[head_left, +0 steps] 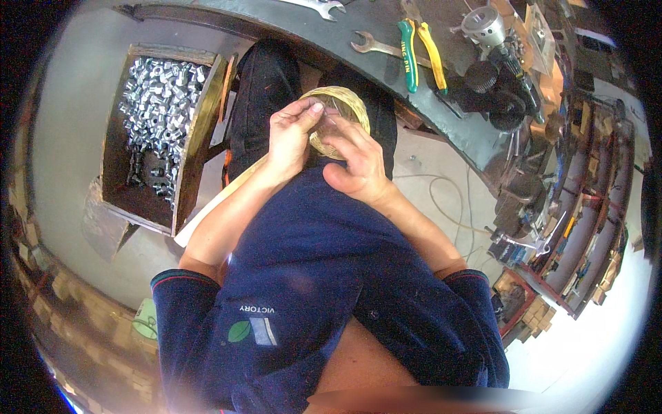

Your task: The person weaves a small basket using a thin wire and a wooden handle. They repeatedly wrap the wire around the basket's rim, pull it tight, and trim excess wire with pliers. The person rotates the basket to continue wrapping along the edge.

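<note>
— Workshop floor, concrete; what is lying around you?

— I am noting a dark worktop (pixel 441 117) with spanner (pixel 376 46) and green-and-yellow pliers (pixel 420 52), and a wooden box (pixel 183 172) of silvery nuts (pixel 155 96) sitting at my left, near my reach.

— And the hands?

— Both are closing on a straw-coloured woven bowl (pixel 352 103) resting on my lap: left hand (pixel 293 138) is pinching its rim, right hand (pixel 358 165) is gripping the near side, steadying it.

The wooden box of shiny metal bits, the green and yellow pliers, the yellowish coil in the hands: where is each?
wooden box (pixel 192 145), head view, right wall.
pliers (pixel 412 58), head view, green handle.
yellowish coil (pixel 353 105), head view, upper rim.
</note>
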Demonstrator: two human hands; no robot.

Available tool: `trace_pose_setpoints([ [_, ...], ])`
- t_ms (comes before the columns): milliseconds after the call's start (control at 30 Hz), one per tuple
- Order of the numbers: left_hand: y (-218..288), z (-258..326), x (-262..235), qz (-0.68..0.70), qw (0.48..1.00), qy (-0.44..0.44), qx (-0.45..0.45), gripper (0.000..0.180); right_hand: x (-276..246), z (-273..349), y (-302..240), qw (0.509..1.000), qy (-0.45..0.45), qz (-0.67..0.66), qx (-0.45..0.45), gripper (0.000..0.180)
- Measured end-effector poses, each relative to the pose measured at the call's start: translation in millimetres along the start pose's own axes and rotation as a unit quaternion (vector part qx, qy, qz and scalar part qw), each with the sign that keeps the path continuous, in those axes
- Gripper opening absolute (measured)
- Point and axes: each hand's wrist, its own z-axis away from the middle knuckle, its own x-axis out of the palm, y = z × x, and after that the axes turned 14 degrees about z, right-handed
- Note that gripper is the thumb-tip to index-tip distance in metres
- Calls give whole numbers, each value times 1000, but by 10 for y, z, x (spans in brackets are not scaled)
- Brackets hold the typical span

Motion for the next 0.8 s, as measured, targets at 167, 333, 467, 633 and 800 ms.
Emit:
trace_pose_setpoints([
  [167, 31, 72, -79, -38, 994, 104, -13, 16, -199, -121, 18, 991, 42, 120, -30, 33],
  [333, -57, 24, -18, -82, 996, -17, -4, 16, -55, -226, 222, 998, -37, -1, 47, 34],
  [467, -63, 19, -66, 34, 994, -6, -105, 19, -125, -162, 370, 988, -78, -125, 53, 34],
  [633, -80, 33, 12, 83, 985, 8, -148, 19, -107, -72, 494, 975, -88, -191, 79, 40],
  [800, -104, 25, 18, 54, 983, 10, -177, 16, -127, 18, 359, 982, -48, -171, 70, 34],
])
